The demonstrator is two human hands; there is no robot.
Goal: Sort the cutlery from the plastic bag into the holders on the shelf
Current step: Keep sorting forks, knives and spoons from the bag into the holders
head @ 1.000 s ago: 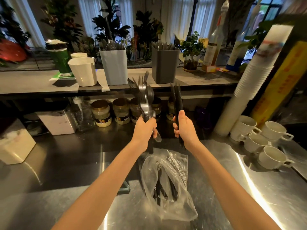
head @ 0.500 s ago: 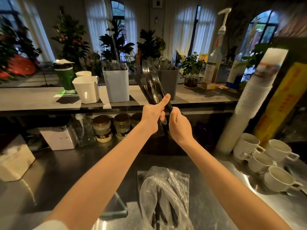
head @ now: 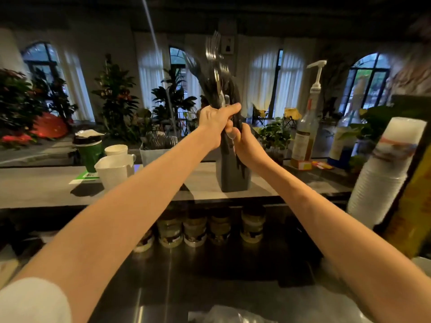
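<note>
Change: both hands and the cutlery have risen from mid-frame to upper centre; the bag now sits at the bottom edge.
Bag (head: 233, 316): bottom centre, on the counter (head: 163, 287), partly cut off.
Right hand (head: 247, 145): centre, touching the left hand from below, fingers curled round the cutlery's lower handles.
Left hand (head: 215, 122): clamped round the bundle.
Cutlery (head: 214, 75): upper centre, tines up, blurred.
Dark holder (head: 233, 178): on the shelf (head: 46, 185), behind the hands; whether handles are inside cannot be told.
Light holder (head: 152, 156): left of it, filled.
</note>
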